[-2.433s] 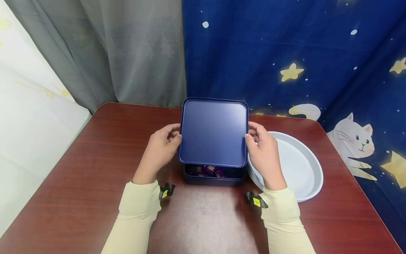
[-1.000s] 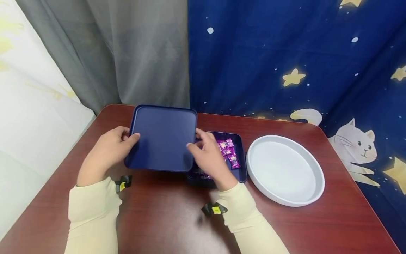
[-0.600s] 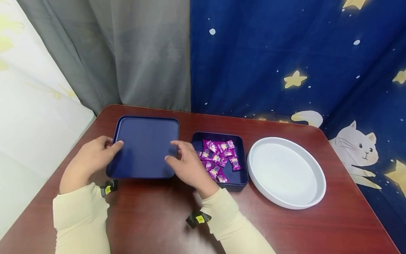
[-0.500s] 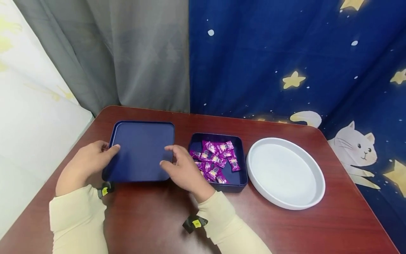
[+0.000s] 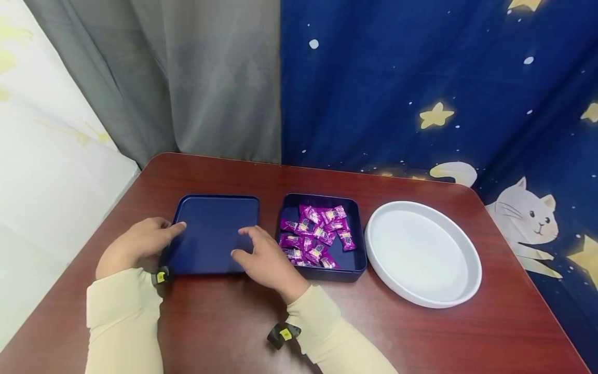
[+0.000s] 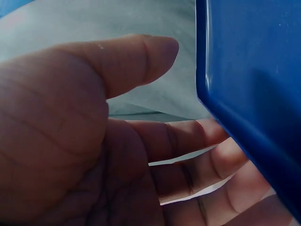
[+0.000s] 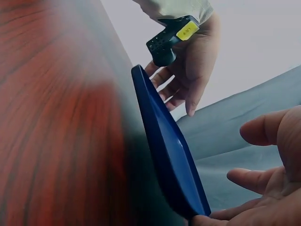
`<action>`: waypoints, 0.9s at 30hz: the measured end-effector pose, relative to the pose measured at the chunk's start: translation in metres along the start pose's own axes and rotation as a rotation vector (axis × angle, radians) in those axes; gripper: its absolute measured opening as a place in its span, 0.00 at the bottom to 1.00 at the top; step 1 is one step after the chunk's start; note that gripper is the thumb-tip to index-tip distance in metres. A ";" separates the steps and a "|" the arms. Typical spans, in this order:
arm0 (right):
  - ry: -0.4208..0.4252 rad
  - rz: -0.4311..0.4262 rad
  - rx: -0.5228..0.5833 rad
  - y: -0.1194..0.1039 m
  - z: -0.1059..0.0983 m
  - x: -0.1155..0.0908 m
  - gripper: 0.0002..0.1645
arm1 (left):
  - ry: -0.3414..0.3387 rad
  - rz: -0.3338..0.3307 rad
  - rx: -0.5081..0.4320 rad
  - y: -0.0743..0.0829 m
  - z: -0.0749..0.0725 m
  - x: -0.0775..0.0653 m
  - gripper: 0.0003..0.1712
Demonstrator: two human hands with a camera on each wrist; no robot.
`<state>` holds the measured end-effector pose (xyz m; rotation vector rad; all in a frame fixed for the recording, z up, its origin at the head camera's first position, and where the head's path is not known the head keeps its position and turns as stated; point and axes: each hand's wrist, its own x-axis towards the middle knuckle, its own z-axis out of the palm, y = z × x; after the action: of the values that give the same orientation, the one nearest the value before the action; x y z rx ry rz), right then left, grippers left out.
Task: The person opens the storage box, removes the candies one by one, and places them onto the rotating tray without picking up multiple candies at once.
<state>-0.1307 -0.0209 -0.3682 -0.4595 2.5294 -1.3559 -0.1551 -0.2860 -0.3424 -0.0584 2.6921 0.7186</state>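
Observation:
A square navy-blue lid (image 5: 215, 236) lies low over the left part of the table, its flat inside facing up. My left hand (image 5: 140, 243) is at its left edge. In the left wrist view, fairly straight fingers (image 6: 188, 136) touch the edge of the lid (image 6: 254, 70), while the thumb stands away from it. My right hand (image 5: 266, 259) is at the lid's right edge, thumb and index finger spread. In the right wrist view, a lower finger (image 7: 202, 220) touches the corner of the lid (image 7: 174, 155). Right of it stands the matching box (image 5: 327, 274), holding several purple-wrapped candies (image 5: 322, 236).
A round white tray (image 5: 422, 254) stands just right of the box. Behind the brown table (image 5: 420, 337) hang a grey curtain (image 5: 224, 78) and a blue star-patterned curtain (image 5: 364, 78). White cloth (image 5: 51, 182) covers the left side.
Both hands have carried the lid from above the box to the left and lowered it toward the table. The candies in the box came into full view. The thumbs have loosened from the lid.

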 end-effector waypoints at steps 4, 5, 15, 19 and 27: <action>-0.046 0.024 -0.008 0.002 0.005 0.001 0.30 | -0.024 0.002 0.000 -0.002 0.003 0.004 0.50; -0.057 0.030 -0.014 0.003 0.006 0.001 0.30 | -0.025 0.007 0.003 -0.003 0.004 0.004 0.49; -0.098 0.046 -0.053 0.003 0.007 0.001 0.32 | -0.046 0.005 -0.045 -0.002 0.004 0.004 0.46; -0.121 0.058 -0.047 -0.001 0.005 0.000 0.33 | 0.001 0.028 0.037 0.000 -0.002 0.002 0.47; -0.147 0.030 -0.064 -0.018 -0.019 -0.013 0.34 | 0.108 0.124 0.035 0.026 -0.009 -0.009 0.45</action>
<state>-0.1221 -0.0107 -0.3425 -0.5115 2.4550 -1.1880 -0.1526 -0.2688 -0.3193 0.0813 2.8310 0.7231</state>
